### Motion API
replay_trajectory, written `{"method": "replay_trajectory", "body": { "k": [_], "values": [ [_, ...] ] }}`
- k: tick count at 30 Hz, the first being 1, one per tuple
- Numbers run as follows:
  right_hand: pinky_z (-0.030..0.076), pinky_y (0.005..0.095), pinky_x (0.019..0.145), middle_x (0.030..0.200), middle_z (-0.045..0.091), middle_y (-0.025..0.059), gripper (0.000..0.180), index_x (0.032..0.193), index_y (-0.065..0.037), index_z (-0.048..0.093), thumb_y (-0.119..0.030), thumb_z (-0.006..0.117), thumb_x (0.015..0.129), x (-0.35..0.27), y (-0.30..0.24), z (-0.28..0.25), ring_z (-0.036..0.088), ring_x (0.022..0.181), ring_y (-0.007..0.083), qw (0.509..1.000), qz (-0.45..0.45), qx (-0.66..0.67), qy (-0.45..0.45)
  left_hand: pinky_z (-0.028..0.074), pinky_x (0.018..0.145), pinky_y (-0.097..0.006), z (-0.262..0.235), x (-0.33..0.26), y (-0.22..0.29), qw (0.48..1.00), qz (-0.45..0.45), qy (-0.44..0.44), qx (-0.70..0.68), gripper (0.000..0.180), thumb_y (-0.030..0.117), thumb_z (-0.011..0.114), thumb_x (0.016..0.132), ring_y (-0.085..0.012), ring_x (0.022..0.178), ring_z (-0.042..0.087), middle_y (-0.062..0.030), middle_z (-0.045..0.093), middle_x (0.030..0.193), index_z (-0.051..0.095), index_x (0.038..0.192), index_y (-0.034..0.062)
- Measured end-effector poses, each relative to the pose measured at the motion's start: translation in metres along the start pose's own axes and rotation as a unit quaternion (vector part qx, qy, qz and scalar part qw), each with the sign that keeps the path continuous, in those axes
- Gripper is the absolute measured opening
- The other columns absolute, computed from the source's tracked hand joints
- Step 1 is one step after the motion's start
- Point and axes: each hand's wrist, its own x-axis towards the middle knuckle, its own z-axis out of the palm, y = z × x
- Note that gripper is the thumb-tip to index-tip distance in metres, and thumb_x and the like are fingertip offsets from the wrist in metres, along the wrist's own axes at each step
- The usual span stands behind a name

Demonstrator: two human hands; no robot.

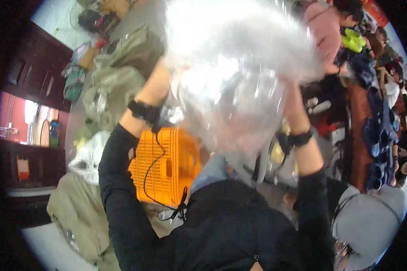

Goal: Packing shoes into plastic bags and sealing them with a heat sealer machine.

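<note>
A large clear plastic bag (pixel 239 77), blurred by motion and shiny with glare, is raised in front of me and fills the upper middle of the view. Both my arms reach up to it, one on each side. My left hand (pixel 163 74) grips its left side, fingers mostly covered by the plastic. On the opposite side my right hand (pixel 290 88) also holds the bag, its fingers hidden behind the film. What the bag contains, if anything, I cannot make out. Each wrist wears a black strapped device, and a cable hangs from the left one.
An orange plastic crate (pixel 160 162) stands below my left forearm. Large olive-green sacks (pixel 108 90) and a white bag (pixel 89 158) lie along the left. Several people sit at right, one in a pink top (pixel 323 27), by a long brown table edge (pixel 361 135) with dark blue shoes.
</note>
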Motion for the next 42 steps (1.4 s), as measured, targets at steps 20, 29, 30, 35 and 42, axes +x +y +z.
{"method": "replay_trajectory", "body": {
  "k": [20, 29, 30, 35, 42],
  "values": [
    [0.047, 0.0395, 0.084, 0.104, 0.06, 0.014, 0.034, 0.11, 0.002, 0.051, -0.018, 0.044, 0.084, 0.174, 0.122, -0.124, 0.059, 0.094, 0.027, 0.843, 0.162, 0.369, 0.356, 0.042, 0.08, -0.026, -0.007, 0.41, -0.104, 0.935, -0.146, -0.324, -0.026, 0.026, 0.011, 0.066, 0.076, -0.0118, 0.087, 0.055, -0.0052, 0.063, 0.096, 0.064, 0.1, 0.0015],
    [0.046, 0.0412, 0.085, 0.105, 0.059, 0.0171, 0.033, 0.109, 0.005, 0.051, -0.016, 0.05, 0.083, 0.397, 0.199, -0.214, 0.059, 0.094, 0.0283, 0.844, 0.301, 0.336, 0.291, 0.037, 0.089, -0.029, -0.1, 0.585, -0.177, 0.962, -0.145, -0.227, -0.032, 0.046, 0.013, 0.066, 0.075, -0.016, 0.1, 0.048, -0.0048, 0.054, 0.111, 0.05, 0.117, 0.0012],
    [0.047, 0.0405, 0.084, 0.101, 0.061, 0.0167, 0.031, 0.107, 0.004, 0.053, -0.015, 0.05, 0.083, 0.429, 0.211, -0.234, 0.06, 0.091, 0.0276, 0.841, 0.311, 0.337, 0.286, 0.039, 0.088, -0.03, -0.103, 0.605, -0.172, 0.964, -0.154, -0.202, -0.075, 0.046, 0.009, 0.067, 0.073, -0.0157, 0.101, 0.048, -0.0058, 0.054, 0.113, 0.05, 0.116, 0.0007],
    [0.051, 0.0387, 0.074, 0.094, 0.063, 0.0137, 0.029, 0.101, 0.003, 0.056, -0.017, 0.054, 0.08, 0.583, 0.218, -0.282, 0.062, 0.082, 0.0236, 0.854, 0.332, 0.362, 0.173, 0.046, 0.081, -0.03, -0.158, 0.719, -0.152, 0.964, -0.234, -0.123, 0.027, 0.042, 0.003, 0.063, 0.075, -0.0167, 0.096, 0.054, -0.0073, 0.056, 0.108, 0.05, 0.115, -0.0012],
    [0.049, 0.0364, 0.081, 0.101, 0.061, 0.013, 0.036, 0.108, 0.001, 0.053, -0.028, 0.049, 0.088, 0.694, 0.23, -0.358, 0.061, 0.089, 0.0225, 0.871, 0.301, 0.339, 0.19, 0.041, 0.087, -0.031, -0.164, 0.849, -0.176, 0.964, -0.207, -0.079, -0.144, 0.043, 0.006, 0.064, 0.077, -0.0176, 0.099, 0.052, -0.0081, 0.055, 0.111, 0.049, 0.117, -0.0013]
  ]
}}
